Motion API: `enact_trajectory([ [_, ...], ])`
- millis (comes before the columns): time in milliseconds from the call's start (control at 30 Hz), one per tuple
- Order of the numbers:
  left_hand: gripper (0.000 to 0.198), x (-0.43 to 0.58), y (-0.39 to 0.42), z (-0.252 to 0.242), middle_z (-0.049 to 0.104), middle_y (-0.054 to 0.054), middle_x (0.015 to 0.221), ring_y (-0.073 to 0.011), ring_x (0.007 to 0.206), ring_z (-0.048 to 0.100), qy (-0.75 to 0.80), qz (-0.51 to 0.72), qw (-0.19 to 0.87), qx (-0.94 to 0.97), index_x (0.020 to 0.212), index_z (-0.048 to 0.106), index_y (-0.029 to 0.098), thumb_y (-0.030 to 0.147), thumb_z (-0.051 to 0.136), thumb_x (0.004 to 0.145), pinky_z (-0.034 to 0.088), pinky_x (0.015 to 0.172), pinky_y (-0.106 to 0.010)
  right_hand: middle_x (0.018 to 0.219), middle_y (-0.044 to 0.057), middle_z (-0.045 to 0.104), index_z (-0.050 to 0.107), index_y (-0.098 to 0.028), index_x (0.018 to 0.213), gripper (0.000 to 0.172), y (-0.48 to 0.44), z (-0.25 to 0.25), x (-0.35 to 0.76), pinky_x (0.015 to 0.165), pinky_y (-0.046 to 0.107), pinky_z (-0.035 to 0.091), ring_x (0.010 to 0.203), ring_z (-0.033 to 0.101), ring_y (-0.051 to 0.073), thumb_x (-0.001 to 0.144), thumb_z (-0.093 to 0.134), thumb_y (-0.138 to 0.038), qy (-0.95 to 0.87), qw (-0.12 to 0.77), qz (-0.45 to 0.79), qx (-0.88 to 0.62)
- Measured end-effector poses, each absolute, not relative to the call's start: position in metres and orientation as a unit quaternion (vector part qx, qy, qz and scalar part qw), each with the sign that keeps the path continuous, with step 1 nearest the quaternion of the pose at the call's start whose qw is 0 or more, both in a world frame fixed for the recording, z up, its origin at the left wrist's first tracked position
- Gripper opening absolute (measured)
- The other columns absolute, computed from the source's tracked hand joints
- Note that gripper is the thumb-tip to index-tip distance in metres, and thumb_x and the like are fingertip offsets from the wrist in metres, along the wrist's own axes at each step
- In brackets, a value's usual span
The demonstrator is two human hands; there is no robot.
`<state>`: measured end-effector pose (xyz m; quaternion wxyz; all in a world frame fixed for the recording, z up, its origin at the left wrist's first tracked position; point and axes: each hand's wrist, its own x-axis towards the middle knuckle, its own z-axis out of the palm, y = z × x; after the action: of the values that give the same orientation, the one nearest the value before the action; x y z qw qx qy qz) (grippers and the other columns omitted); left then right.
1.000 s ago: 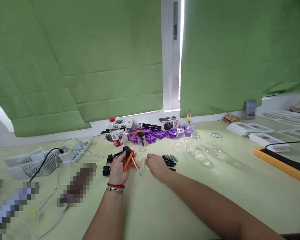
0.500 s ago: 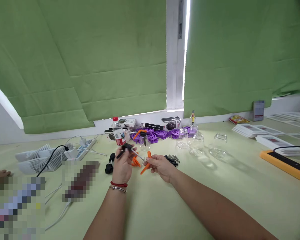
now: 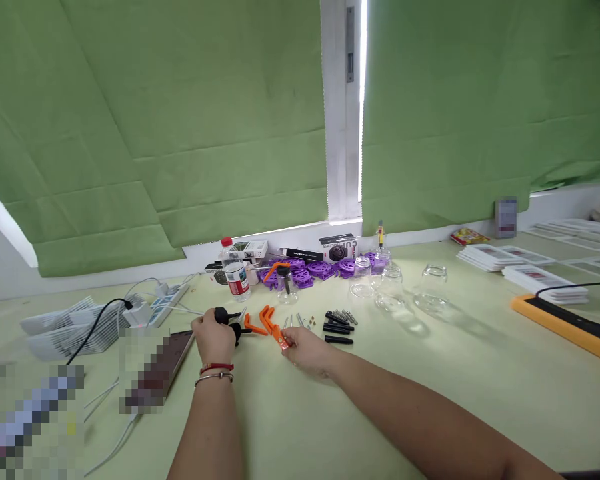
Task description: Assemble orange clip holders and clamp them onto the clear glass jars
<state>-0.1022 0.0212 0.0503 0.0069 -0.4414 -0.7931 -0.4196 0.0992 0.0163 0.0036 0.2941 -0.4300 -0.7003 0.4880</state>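
Note:
My left hand (image 3: 214, 340), with a red string and a metal bangle at the wrist, is closed at the black knobbed parts (image 3: 222, 315); what its fingers hold is too small to tell. My right hand (image 3: 307, 349) pinches an orange piece (image 3: 281, 338) by its near end. Bent orange pieces (image 3: 266, 320) lie between the hands. Right of them are thin metal pins and small brass bits (image 3: 311, 322). Several black tubes (image 3: 338, 328) lie beside springs (image 3: 349, 316). A glass jar (image 3: 287, 288) stands behind, with a black part in it.
Purple parts (image 3: 321, 269) line the wall beside a red-capped bottle (image 3: 238, 277). Glass jars (image 3: 431, 290) stand right of centre. White stacked pieces (image 3: 75, 325), a power strip (image 3: 167, 303) and cables are at left. An orange-edged device (image 3: 563, 328) and white cards (image 3: 545, 283) are at right.
My left hand has moved left and down to the black parts, away from my right hand. The black-and-metal piece between them no longer shows there. My right hand has moved slightly left and down.

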Motion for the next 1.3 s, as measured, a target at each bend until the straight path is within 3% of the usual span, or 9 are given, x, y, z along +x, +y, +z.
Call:
enact_trajectory([
  [100,0.037,-0.099,0.02,0.051,0.044,-0.019,0.117,-0.0288,0.096,0.059,-0.805,-0.392,-0.009,-0.446,0.109,0.059,0.012,0.01,0.049,0.073,0.046,0.086,-0.041,0.061,-0.003,0.048,0.051,-0.017,0.063,0.012,0.025,0.013,0.092,0.055,0.022,0.031,0.057,0.041,0.01,0.072,0.058,-0.012,-0.772,0.285,0.37,-0.432],
  [200,0.038,-0.096,0.019,0.051,0.045,-0.022,0.117,-0.0319,0.095,0.059,-0.817,-0.364,-0.016,-0.447,0.11,0.057,0.01,0.013,0.051,0.072,0.048,0.082,-0.044,0.069,-0.001,0.055,0.057,-0.018,0.071,0.006,0.039,0.02,0.079,0.057,0.022,0.031,0.063,0.047,0.012,0.073,0.061,-0.015,-0.785,0.305,0.283,-0.459],
  [333,0.036,-0.091,0.019,0.053,0.046,-0.024,0.117,-0.0348,0.1,0.058,-0.826,-0.335,-0.012,-0.454,0.108,0.058,0.009,0.018,0.051,0.074,0.048,0.08,-0.045,0.076,0.001,0.06,0.061,-0.019,0.084,0.01,0.056,0.021,0.062,0.055,0.022,0.031,0.065,0.05,0.012,0.075,0.06,-0.014,-0.783,0.292,0.246,-0.49],
  [567,0.034,-0.09,0.018,0.053,0.054,-0.022,0.113,-0.0384,0.105,0.054,-0.853,-0.237,0.005,-0.464,0.106,0.058,0.014,0.028,0.051,0.076,0.049,0.074,-0.046,0.074,0.002,0.06,0.064,-0.017,0.073,0.005,0.064,0.02,0.054,0.06,0.023,0.036,0.069,0.053,0.014,0.075,0.064,-0.022,-0.806,0.267,0.204,-0.487],
  [700,0.032,-0.088,0.019,0.05,0.056,-0.022,0.111,-0.0384,0.104,0.054,-0.854,-0.214,0.01,-0.474,0.105,0.057,0.014,0.028,0.05,0.076,0.048,0.072,-0.047,0.114,0.011,0.057,0.062,-0.018,0.108,0.024,0.087,0.037,0.065,0.085,0.029,0.04,0.104,0.052,0.021,0.087,0.051,-0.024,-0.801,0.289,0.152,-0.501],
  [867,0.026,-0.086,0.018,0.05,0.058,-0.021,0.107,-0.0389,0.103,0.054,-0.842,-0.194,0.007,-0.504,0.099,0.058,0.015,0.025,0.05,0.076,0.047,0.069,-0.045,0.15,0.01,0.023,0.032,-0.029,0.143,0.06,0.133,0.064,0.085,0.102,0.046,0.029,0.134,0.024,0.035,0.087,0.054,-0.025,-0.787,0.299,0.037,-0.538],
  [967,0.023,-0.087,0.018,0.049,0.06,-0.022,0.103,-0.0393,0.098,0.056,-0.835,-0.197,0.001,-0.514,0.094,0.059,0.015,0.023,0.052,0.074,0.047,0.068,-0.046,0.151,0.01,0.022,0.025,-0.031,0.145,0.068,0.151,0.066,0.091,0.1,0.046,0.031,0.132,0.028,0.034,0.086,0.057,-0.027,-0.803,0.27,0.089,-0.523],
  [1100,0.018,-0.088,0.018,0.047,0.062,-0.022,0.098,-0.0401,0.093,0.058,-0.825,-0.231,-0.022,-0.515,0.086,0.061,0.016,0.021,0.057,0.069,0.046,0.069,-0.048,0.136,0.012,0.043,0.033,-0.025,0.139,0.059,0.157,0.057,0.09,0.091,0.035,0.04,0.114,0.049,0.024,0.085,0.055,-0.019,-0.784,0.327,0.146,-0.507],
  [1300,0.022,-0.089,0.017,0.047,0.061,-0.022,0.101,-0.0412,0.098,0.055,-0.825,-0.194,0.001,-0.531,0.091,0.062,0.014,0.024,0.054,0.073,0.046,0.071,-0.048,0.122,0.01,0.051,0.043,-0.021,0.124,0.05,0.146,0.062,0.092,0.087,0.033,0.042,0.103,0.053,0.021,0.077,0.058,-0.016,-0.743,0.412,0.17,-0.499],
])
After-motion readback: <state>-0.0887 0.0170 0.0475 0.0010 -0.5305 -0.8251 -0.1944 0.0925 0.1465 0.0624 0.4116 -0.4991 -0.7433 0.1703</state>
